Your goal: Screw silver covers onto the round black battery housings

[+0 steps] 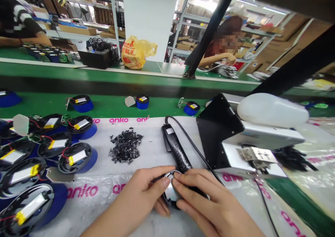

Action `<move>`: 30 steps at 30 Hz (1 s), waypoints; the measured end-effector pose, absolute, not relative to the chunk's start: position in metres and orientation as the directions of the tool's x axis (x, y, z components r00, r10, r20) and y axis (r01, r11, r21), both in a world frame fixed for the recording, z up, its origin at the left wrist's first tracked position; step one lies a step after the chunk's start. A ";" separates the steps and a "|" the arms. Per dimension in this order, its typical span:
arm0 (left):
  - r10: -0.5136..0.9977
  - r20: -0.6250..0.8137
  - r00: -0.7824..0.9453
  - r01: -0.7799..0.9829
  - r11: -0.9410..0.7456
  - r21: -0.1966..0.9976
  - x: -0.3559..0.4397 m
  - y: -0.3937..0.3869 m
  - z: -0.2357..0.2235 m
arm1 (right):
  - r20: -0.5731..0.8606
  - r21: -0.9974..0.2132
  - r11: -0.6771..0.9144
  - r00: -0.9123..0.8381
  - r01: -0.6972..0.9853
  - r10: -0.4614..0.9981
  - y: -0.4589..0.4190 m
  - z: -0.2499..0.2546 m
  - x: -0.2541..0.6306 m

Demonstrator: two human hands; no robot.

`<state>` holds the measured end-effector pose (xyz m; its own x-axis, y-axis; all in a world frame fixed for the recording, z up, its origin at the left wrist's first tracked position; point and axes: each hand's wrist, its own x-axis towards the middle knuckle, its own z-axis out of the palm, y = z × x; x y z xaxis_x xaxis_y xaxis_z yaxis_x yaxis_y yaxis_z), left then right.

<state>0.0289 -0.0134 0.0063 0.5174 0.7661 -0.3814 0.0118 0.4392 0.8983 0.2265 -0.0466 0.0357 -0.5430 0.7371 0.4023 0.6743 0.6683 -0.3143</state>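
Note:
Near the bottom middle, a round black housing [171, 192] with a silvery grey inside is held between both hands. My left hand [146, 190] grips its left side, with the thumb on the rim and the fingers around the back. My right hand [206, 193] is closed on the right side, its fingertips pressed on the upper face and edge. The fingers cover much of the housing. Just beyond my hands lies a black corded hand tool [176, 146] that looks like an electric screwdriver. Left of it is a pile of small black pieces [126, 147].
Blue round units [78, 158] with batteries and loose circuit boards crowd the left. A black and white machine [251, 139] with a translucent bottle [272, 109] stands at the right. More units [142, 101] sit on a green belt [110, 108]. Two people work across it.

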 end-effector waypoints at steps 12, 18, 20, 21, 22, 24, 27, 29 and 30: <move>0.807 -0.375 0.457 0.039 0.403 0.914 0.032 -0.018 0.012 | 0.391 -0.414 0.634 -0.502 0.652 0.772 -0.044 0.035 0.218; 0.799 -0.405 0.444 -0.001 0.452 0.892 0.028 -0.020 0.010 | 0.271 -0.553 0.561 -0.504 0.616 0.820 -0.044 0.034 0.222; 0.798 -0.427 0.425 0.007 0.468 0.884 0.029 -0.019 0.011 | 0.258 -0.567 0.559 -0.514 0.605 0.818 -0.042 0.034 0.226; 0.795 -0.434 0.423 0.015 0.473 0.881 0.030 -0.019 0.013 | 0.264 -0.569 0.564 -0.517 0.598 0.814 -0.040 0.034 0.227; 0.793 -0.437 0.424 0.026 0.472 0.881 0.031 -0.018 0.014 | 0.267 -0.574 0.565 -0.518 0.593 0.813 -0.039 0.035 0.228; 0.798 -0.428 0.425 0.053 0.450 0.891 0.035 -0.018 0.017 | 0.250 -0.593 0.547 -0.511 0.591 0.823 -0.039 0.039 0.229; 0.801 -0.431 0.416 0.068 0.446 0.893 0.042 -0.019 0.021 | 0.227 -0.626 0.526 -0.510 0.576 0.829 -0.047 0.049 0.229; 0.777 -0.483 0.404 0.060 0.505 0.861 0.044 -0.019 0.020 | 0.293 -0.639 0.563 -0.511 0.525 0.808 -0.055 0.053 0.234; 0.760 -0.517 0.394 0.054 0.542 0.839 0.044 -0.018 0.018 | 0.364 -0.620 0.587 -0.472 0.520 0.803 -0.058 0.053 0.241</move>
<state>0.0442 -0.0176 0.0184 0.3941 0.7601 -0.5166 0.0543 0.5419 0.8387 0.2405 -0.0585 0.0530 -0.4718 0.8029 0.3643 0.5204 0.5871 -0.6201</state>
